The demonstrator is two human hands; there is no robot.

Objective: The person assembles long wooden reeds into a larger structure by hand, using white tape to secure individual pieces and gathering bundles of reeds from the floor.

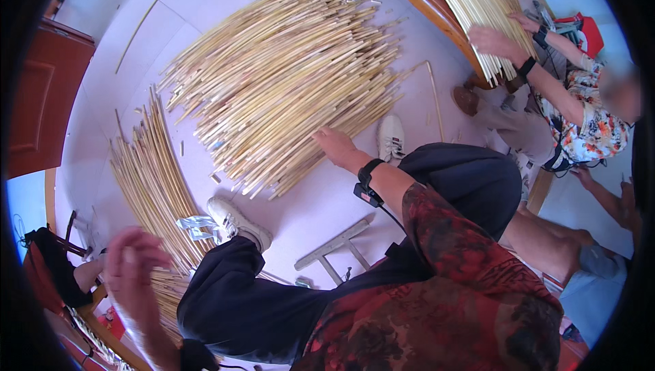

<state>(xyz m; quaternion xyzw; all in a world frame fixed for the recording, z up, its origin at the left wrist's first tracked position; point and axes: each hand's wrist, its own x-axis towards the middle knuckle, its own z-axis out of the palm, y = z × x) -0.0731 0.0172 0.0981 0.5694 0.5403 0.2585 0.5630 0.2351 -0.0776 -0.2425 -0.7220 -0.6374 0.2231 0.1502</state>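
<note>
A large pile of pale, thin sticks (pixel 286 84), like reed or bamboo canes, lies on the floor in front of me. My right hand (pixel 336 148) touches the pile's near right edge, fingers stretched over the stick ends; no stick shows gripped in it. Off to the left, my left hand (pixel 136 262) is raised and somewhat blurred. Its fingers are loosely bent, the thumb stands apart, and nothing shows in it. Below and beyond that hand is a narrower bundle of longer, browner sticks (pixel 157 180), with a crumpled silvery wrapper (pixel 198 227) at its near end.
Between my legs stands a metal-grey frame (pixel 334 248). At the upper right, another person (pixel 580 111) has both hands on sticks (pixel 471 9) laid over a brown wooden bench (pixel 437 9). A red-brown door (pixel 48 91) is at the left. Loose sticks and short offcuts lie about.
</note>
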